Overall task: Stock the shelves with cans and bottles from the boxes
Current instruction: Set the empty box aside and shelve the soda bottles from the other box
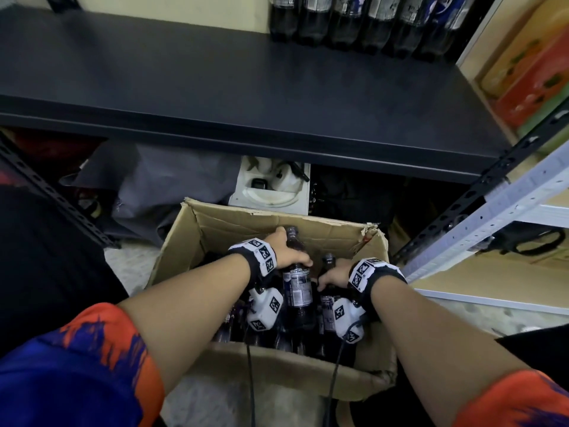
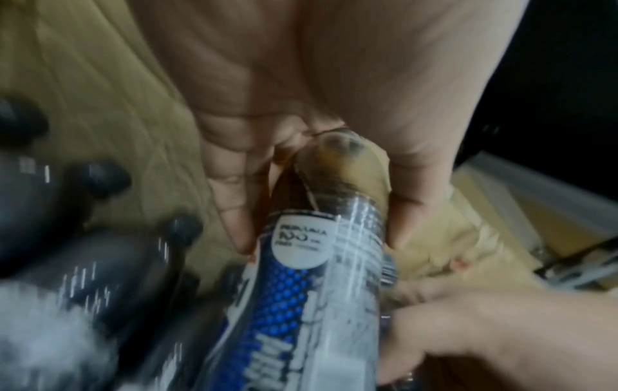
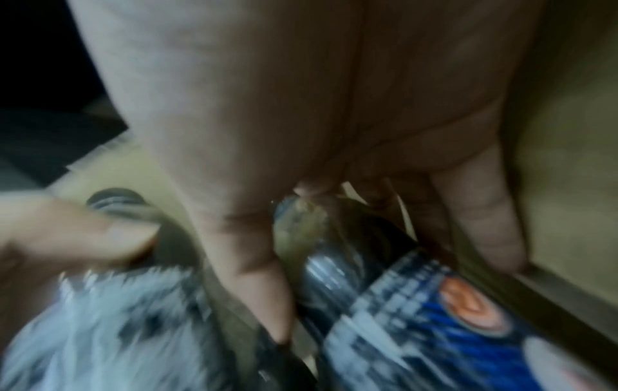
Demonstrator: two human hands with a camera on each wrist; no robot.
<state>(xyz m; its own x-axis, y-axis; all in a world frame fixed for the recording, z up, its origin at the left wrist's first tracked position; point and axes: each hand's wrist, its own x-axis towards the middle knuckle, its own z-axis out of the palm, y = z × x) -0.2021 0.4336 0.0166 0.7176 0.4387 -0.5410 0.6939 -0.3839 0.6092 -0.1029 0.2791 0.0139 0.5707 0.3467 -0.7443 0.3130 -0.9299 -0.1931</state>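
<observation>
Cardboard box (image 1: 215, 229): left hand (image 1: 288, 252), right hand (image 1: 334, 277) each grip plastic bottle.

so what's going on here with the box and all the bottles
A person is unpacking dark soda bottles from a cardboard box on the floor. The left hand grips one bottle by its upper part; the right hand grips another bottle. A row of bottles already stands on the black shelf.

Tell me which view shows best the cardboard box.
The head view: the whole open cardboard box shows, with both hands inside. The left wrist view and right wrist view show only blurred pieces of its inner wall.
</observation>
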